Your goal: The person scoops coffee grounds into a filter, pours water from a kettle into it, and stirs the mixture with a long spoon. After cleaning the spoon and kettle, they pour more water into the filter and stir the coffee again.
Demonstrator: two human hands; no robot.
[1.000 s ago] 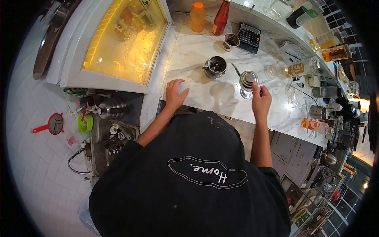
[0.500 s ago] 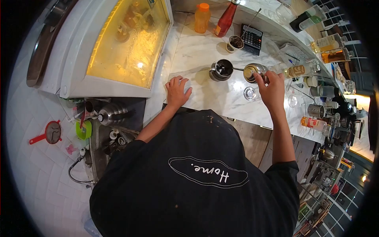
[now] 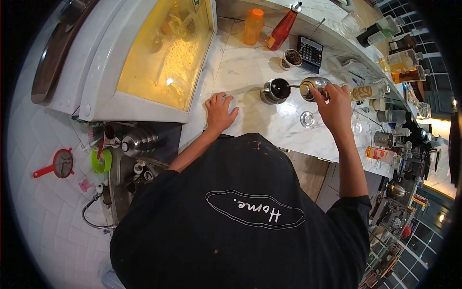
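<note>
My right hand [image 3: 331, 99] has its fingers closed round the top part of a shiny metal vessel [image 3: 308, 90], standing on the marble counter [image 3: 250, 115]. Just left of it sits a steel cup [image 3: 275, 91] with dark contents, and a thin metal handle or spoon spans the gap between the two. A small round metal lid [image 3: 307, 119] lies below the vessel. My left hand [image 3: 220, 113] rests on the counter with its fingers spread, holding nothing.
Beyond the cup stand an orange bottle [image 3: 253, 27], a red bottle [image 3: 284, 29], a small tub [image 3: 291, 59] and a calculator [image 3: 310, 54]. Bottles and jars line the right side. A glass-fronted cabinet [image 3: 168, 58] is at upper left, above a sink [image 3: 120, 179].
The view has shifted slightly, so the counter objects appear a little lower and to the right. My hands keep the same poses.
</note>
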